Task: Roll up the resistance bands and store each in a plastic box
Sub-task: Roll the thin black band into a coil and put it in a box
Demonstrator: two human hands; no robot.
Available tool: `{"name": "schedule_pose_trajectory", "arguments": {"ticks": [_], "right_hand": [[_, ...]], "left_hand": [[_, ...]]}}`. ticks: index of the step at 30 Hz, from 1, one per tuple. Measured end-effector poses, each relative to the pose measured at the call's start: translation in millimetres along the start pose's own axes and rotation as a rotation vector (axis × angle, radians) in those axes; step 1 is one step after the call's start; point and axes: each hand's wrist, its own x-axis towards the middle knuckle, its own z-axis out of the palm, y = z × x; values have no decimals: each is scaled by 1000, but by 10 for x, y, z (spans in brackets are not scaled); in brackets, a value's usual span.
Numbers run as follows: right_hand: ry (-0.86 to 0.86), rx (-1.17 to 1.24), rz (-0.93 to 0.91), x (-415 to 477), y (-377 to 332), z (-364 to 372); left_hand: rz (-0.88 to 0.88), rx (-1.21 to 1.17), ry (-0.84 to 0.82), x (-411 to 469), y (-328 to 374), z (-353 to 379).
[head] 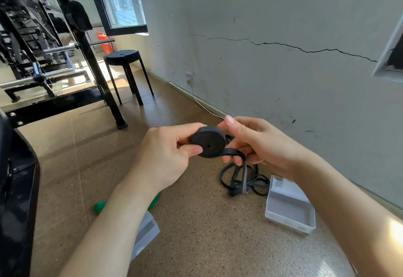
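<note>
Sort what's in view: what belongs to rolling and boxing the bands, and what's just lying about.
Job: black band roll, its loose tail, green item (likely a band), open clear box, second box nearer the camera.
Lying about: black stool, red fire extinguisher, weight rack.

A black resistance band (207, 145), partly wound into a tight coil at centre, trails loose loops to the floor toward 5 o'clock, beside an open clear plastic box (287, 220).
</note>
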Motion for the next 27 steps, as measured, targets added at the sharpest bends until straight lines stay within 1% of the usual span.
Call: {"name": "schedule_pose_trajectory", "arguments": {"ticks": [3,6,9,11,13,15,16,18,20,21,22,23,25,27], "right_hand": [[34,-32,-3,-10,12,76],[49,-3,-12,-3,57,108],[30,52,7,12,78,110],[14,29,3,14,92,100],[27,-22,-22,17,104,83],[53,-30,-39,21,109,57],[52,-3,-39,25,106,43],[23,129,-36,27,96,18],[-7,277,-45,29,90,-10],[-11,301,-54,28,86,-16],[-5,266,-67,21,74,-7],[14,171,-90,14,75,8],[57,-69,-170,2,93,57],[79,-225,-243,3,117,103]], "left_hand": [[92,155,-31,-1,10,30],[181,272,-9,-3,10,53],[242,288,30,-17,-13,72],[268,291,61,-17,-49,89],[242,251,57,-10,-79,114],[113,119,18,-13,-87,127],[10,-7,-13,-19,-74,124],[-183,-404,-74,-26,-29,105],[-314,-814,-102,-31,31,82],[-360,-936,-104,-27,52,76],[-400,-991,-98,-25,66,76],[-433,-1003,-91,-26,71,78],[-463,-947,-107,-26,44,86],[-448,-871,-172,-24,-12,73]]}}
